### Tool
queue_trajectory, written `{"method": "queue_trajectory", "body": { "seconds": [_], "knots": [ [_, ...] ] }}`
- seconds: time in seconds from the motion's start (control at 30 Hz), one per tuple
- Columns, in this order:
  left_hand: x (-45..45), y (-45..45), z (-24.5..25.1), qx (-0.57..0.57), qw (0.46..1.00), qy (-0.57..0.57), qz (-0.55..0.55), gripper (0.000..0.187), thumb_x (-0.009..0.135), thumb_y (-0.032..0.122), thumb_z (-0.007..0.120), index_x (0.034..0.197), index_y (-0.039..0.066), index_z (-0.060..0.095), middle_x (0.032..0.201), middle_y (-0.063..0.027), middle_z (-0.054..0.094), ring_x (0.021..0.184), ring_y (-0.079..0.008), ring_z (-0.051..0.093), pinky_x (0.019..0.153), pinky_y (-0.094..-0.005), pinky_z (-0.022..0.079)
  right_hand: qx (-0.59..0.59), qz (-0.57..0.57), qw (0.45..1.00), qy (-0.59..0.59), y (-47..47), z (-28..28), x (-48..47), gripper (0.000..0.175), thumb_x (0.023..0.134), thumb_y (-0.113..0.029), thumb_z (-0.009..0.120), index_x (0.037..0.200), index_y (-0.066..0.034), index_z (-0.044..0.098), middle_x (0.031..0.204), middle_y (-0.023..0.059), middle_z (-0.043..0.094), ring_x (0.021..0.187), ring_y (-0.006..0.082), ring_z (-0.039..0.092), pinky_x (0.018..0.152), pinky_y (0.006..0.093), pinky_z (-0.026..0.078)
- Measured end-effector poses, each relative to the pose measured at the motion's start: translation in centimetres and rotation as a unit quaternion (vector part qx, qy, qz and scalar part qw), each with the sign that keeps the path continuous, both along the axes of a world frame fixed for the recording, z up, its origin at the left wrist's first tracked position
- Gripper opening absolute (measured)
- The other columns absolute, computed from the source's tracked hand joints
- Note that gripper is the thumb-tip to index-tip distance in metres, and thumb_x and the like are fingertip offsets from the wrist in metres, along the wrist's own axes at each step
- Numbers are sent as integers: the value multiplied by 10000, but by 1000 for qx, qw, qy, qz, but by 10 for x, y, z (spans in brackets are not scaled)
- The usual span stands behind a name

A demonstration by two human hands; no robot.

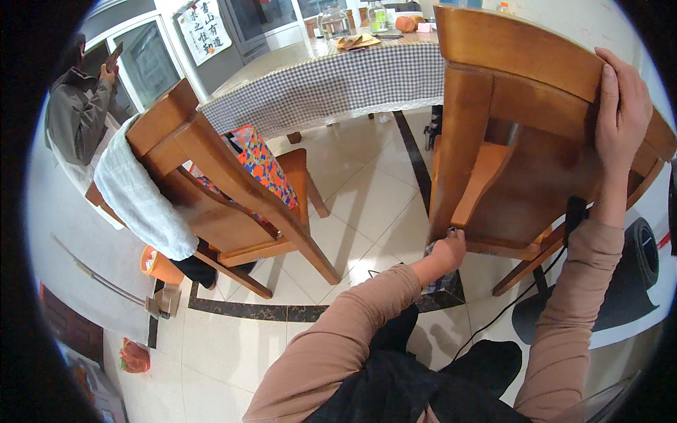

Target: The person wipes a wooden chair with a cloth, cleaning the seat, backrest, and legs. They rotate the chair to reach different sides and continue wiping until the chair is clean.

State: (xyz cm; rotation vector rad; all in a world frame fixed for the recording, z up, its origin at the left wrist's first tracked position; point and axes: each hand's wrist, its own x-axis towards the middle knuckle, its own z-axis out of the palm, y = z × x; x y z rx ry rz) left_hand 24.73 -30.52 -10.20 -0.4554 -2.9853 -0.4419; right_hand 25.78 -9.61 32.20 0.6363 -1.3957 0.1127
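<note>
A brown wooden chair stands before me with its back towards me. My right hand holds the top rail near its right end, fingers laid over the edge. Low on the chair's left side, my left hand pinches a bunched checked cloth. That cloth presses against the base of the left back post and hangs below my fist; part of it is hidden by the hand and forearm.
At left, a second wooden chair carries a light blue towel and a colourful bag. Behind is a table with a checked tablecloth. A person stands far left. A black cable and a rolled dark mat lie right.
</note>
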Motion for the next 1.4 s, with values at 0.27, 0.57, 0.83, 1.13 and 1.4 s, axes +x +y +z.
{"method": "queue_trajectory", "body": {
  "seconds": [0.27, 0.57, 0.83, 1.13, 1.4],
  "knots": [
    [1, -9, -1, 105, 993, -62, -6, 746, 822, 123, 593, 1473, 25, 241, 975, -286, 682, 795, -450, 678, 693, -545, 543, -9, 5, 1000, 6, -5, 1, 1, 217, 1007, -180, 530, 1091, -77, 702, 964, 88, 687, 878, 263, 633, 811, 347, 472],
    [-4, -20, -27, 210, 977, -4, -37, 767, 894, 125, 530, 1525, 46, 102, 1065, -256, 690, 788, -462, 670, 709, -564, 524, -45, 2, 998, -47, -8, 0, 4, 222, 1007, -147, 512, 1059, -55, 707, 999, 105, 705, 931, 265, 655, 846, 343, 482],
    [2, -39, -18, 5, 991, 9, -134, 947, 830, 73, 597, 1554, -39, -4, 1022, -236, 706, 746, -406, 689, 642, -506, 532, -32, 15, 998, -44, -6, -1, 1, 248, 1021, -132, 485, 1064, -16, 700, 1043, 130, 710, 959, 265, 662, 879, 351, 481],
    [2, -30, -12, 74, 991, -1, -110, 966, 840, 81, 608, 1529, -104, -43, 906, -245, 703, 674, -384, 680, 577, -486, 526, -71, -8, 995, -72, 4, -3, -7, 284, 1032, -153, 461, 1085, -9, 700, 1059, 126, 710, 996, 249, 643, 926, 338, 453],
    [4, -20, -17, -106, 985, 114, -81, 771, 864, 112, 606, 1483, -169, 239, 976, -259, 709, 603, -308, 687, 517, -408, 534, -55, -25, 994, -96, 17, -3, -10, 294, 1044, -147, 447, 1149, -3, 681, 1132, 127, 696, 1086, 249, 624, 995, 334, 433]
  ]
}}
